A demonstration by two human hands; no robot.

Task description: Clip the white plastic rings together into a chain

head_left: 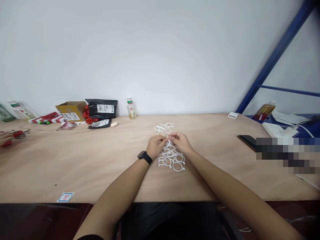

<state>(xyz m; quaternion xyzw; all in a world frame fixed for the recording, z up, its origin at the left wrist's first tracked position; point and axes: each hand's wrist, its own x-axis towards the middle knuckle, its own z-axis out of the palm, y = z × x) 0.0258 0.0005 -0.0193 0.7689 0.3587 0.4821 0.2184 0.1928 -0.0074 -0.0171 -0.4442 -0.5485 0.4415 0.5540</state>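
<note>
My left hand, with a dark watch on its wrist, is closed in a pinch at the middle of the table. Facing it, my right hand pinches too, and the fingertips of both nearly meet on a white plastic ring, mostly covered by the fingers. Under and in front of the hands lies a loose pile of white plastic rings with small tabs. One ring sits at the pile's near end. A smaller group of white rings lies just beyond my fingers.
On the wooden table, a bottle stands by the wall. Left of it are black mailing bags and a cardboard box. Another person's hand is at the far left. A phone lies right.
</note>
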